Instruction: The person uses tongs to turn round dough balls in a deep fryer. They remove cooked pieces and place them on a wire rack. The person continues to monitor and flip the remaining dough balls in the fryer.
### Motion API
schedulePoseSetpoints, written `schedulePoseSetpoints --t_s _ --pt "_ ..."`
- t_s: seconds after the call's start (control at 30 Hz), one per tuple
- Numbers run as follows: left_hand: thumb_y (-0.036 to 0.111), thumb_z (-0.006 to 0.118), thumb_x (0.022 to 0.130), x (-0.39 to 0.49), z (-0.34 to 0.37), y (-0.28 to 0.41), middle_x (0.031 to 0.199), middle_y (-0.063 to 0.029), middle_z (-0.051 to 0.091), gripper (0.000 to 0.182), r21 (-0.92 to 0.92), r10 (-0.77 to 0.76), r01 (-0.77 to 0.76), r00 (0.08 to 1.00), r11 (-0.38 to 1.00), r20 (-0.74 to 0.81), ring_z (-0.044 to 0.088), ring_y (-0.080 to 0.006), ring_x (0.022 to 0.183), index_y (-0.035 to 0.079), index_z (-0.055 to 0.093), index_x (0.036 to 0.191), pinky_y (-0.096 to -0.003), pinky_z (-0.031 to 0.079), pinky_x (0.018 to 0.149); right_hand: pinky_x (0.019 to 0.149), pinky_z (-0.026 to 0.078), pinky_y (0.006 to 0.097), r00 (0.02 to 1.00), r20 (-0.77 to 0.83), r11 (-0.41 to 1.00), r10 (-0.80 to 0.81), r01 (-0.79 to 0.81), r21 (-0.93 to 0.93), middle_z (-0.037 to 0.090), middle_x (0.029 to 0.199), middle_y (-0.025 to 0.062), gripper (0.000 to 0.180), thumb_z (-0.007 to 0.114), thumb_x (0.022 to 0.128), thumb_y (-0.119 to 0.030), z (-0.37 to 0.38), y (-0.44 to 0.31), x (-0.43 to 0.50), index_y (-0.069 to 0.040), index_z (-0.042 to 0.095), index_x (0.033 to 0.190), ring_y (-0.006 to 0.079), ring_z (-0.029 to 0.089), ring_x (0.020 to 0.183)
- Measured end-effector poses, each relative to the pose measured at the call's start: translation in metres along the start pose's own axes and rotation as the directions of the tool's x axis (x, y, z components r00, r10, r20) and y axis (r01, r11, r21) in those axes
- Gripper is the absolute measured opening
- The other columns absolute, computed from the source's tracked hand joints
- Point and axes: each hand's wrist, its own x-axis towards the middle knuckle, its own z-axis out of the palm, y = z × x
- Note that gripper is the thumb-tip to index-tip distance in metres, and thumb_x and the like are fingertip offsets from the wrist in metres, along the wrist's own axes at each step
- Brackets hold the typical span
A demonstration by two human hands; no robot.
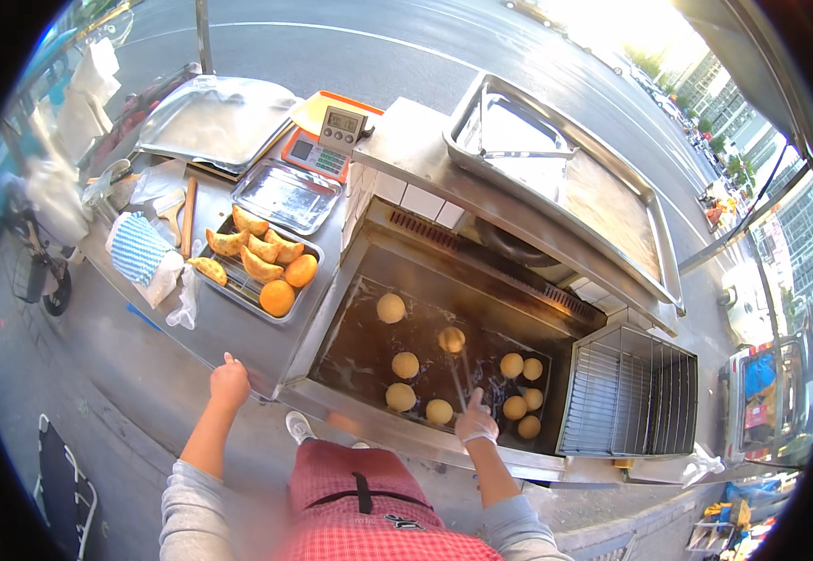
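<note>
My right hand [477,423], in a clear plastic glove, grips a slender two-pronged utensil [460,382], blurred; I cannot tell tongs from chopsticks. Its far tips meet a golden dough ball [451,340] in the dark oil of a rectangular deep fryer [308,382]. Other round balls float around it, among them a ball [391,308] at the upper left and a cluster [514,407] at the right. My bare left hand [230,382] hovers by the counter's front edge, fingers curled, with nothing visible in it. Beyond it, a metal tray [291,317] holds fried crescent pastries [261,264] and two orange-brown balls [277,298].
A wire draining basket [627,396] adjoins the fryer's right side. Behind rises a steel shelf [406,144] bearing a large tray [666,280]. A digital timer [342,129], scale [314,155], shallow tray [287,194], rolling pin [189,217], brush [170,210] and checked cloth [138,245] occupy the left counter.
</note>
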Motion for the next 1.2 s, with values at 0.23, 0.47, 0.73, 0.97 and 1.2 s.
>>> schedulePoseSetpoints --t_s 0.23,0.47,0.73,0.97,1.2 --pt "0.01 0.055 0.082 0.006 -0.004 0.01 0.124 -0.0362 0.058 0.025 0.021 -0.035 0.033 0.996 0.999 0.081 0.071 -0.0381 0.081 -0.007 0.068 0.094 -0.0432 0.058 0.073 0.077 0.056 0.0518 0.955 -0.097 0.953 -0.28 0.289 0.096 0.059 0.116 0.0297 0.081 0.051 0.093 -0.024 -0.013 -0.057 -0.006 -0.008 0.004 0.157 0.0419 0.069 0.095" --pt "0.009 0.058 0.08 0.008 -0.014 0.01 0.124 -0.0362 0.058 0.033 0.013 -0.036 0.034 0.984 0.999 0.173 0.072 -0.0355 0.084 -0.011 0.066 0.105 -0.0413 0.058 0.074 0.085 0.055 0.051 0.972 -0.007 0.967 -0.237 0.236 0.091 0.055 0.127 0.0295 0.074 0.051 0.093 -0.025 -0.024 -0.087 0.005 -0.011 0.014 0.155 0.0424 0.067 0.101" --pt "0.009 0.058 0.081 0.008 -0.014 0.018 0.124 -0.0355 0.059 0.031 0.03 -0.025 0.022 0.992 0.999 0.124 0.072 -0.0351 0.083 -0.011 0.067 0.104 -0.0415 0.058 0.073 0.056 0.051 0.0418 0.98 0.198 0.424 0.02 -0.188 0.886 0.063 0.079 0.0131 0.053 0.059 0.093 -0.024 0.054 0.057 0.034 -0.01 0.046 0.142 0.0254 0.063 0.064" --pt "0.012 0.056 0.082 0.0 -0.01 0.003 0.123 -0.0332 0.06 0.028 0.012 -0.004 0.003 0.999 1.0 0.048 0.071 -0.0358 0.081 -0.007 0.067 0.1 -0.0415 0.058 0.073 0.04 0.039 0.0311 0.917 0.352 -0.055 -0.188 -0.368 0.928 0.053 0.069 0.0034 0.01 0.056 0.094 -0.017 -0.02 0.008 0.0 -0.012 0.056 0.103 0.015 0.047 0.046" --pt "0.012 0.054 0.085 0.008 -0.005 0.01 0.125 -0.0329 0.059 0.028 -0.013 -0.026 0.028 0.996 1.0 0.09 0.071 -0.0364 0.081 -0.006 0.066 0.102 -0.0425 0.058 0.073 0.042 0.038 0.0307 0.957 0.259 0.173 -0.132 -0.235 0.956 0.052 0.066 0.0028 0.01 0.056 0.095 -0.017 0.025 0.041 0.031 -0.008 0.054 0.1 0.0145 0.048 0.048"
